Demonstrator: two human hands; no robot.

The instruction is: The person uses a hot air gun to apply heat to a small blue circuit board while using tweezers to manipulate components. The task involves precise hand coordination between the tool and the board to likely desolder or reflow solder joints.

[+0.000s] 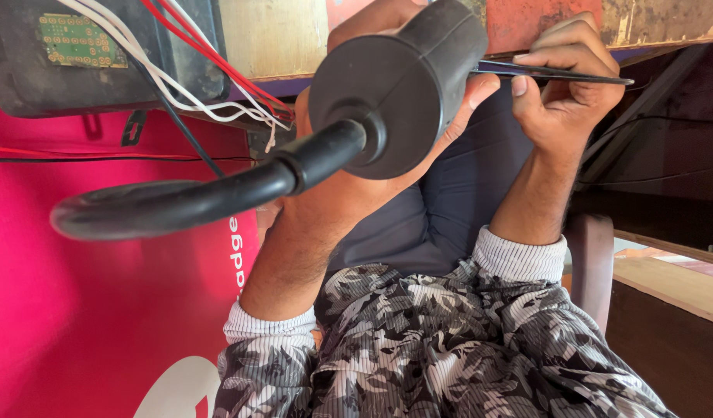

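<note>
Head-cam view, seemingly rotated. Left hand (387, 101) is wrapped around a black cylindrical tool handle (407, 73), close to the lens, w/ a thick black cord (194, 197) running out of its round end toward the left. Right hand (565, 85) pinches thin dark tweezers (561, 73); their other end is hidden behind the handle. Both arms wear camo-print sleeves (449, 340) w/ ribbed cuffs. Upper left: a green circuit board (76, 39) in a dark casing, red & white wires (217, 85) trailing along the bench (271, 35) edge. Pink panel (77, 310) below.

left hand (418, 116) gripping, right hand (561, 93) pinching
</note>
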